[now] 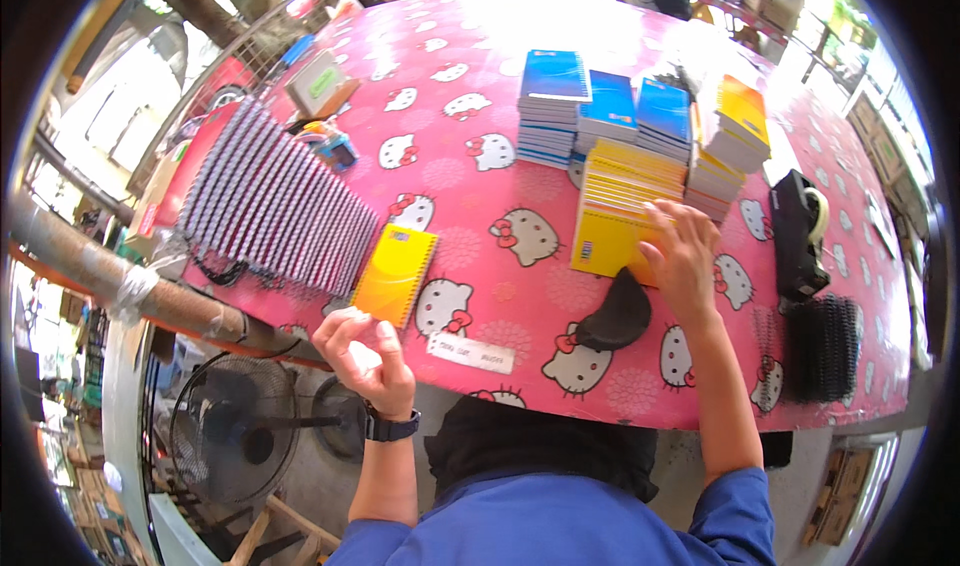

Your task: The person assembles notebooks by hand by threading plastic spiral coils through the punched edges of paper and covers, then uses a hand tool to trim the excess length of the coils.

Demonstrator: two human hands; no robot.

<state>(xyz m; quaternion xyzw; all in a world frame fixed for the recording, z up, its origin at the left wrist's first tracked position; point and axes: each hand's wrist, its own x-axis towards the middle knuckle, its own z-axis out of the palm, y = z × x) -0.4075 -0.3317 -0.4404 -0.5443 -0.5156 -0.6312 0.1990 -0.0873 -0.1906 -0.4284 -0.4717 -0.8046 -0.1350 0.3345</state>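
My left hand [370,362], with a dark watch at the wrist, is beside the lower end of a yellow spiral notebook [399,274] at the table's near left edge. Its fingers are loosely curled, thumb apart from them, and nothing shows between them. On the right, my right hand [682,251] rests its outstretched fingers on the right side of a fanned row of yellow notebooks [612,234]. A black curved object [617,316], whose kind I cannot make out, lies just below that row. A white printed paper strip [470,352] lies between my hands.
A tall leaning row of spiral-bound notebooks [275,201] stands left. Blue notebook stacks [553,76] and a yellow-topped stack [740,111] are behind the fanned row. Right are a black tape dispenser [795,241] and black binding coils [822,349]. A fan [235,426] stands beside the table.
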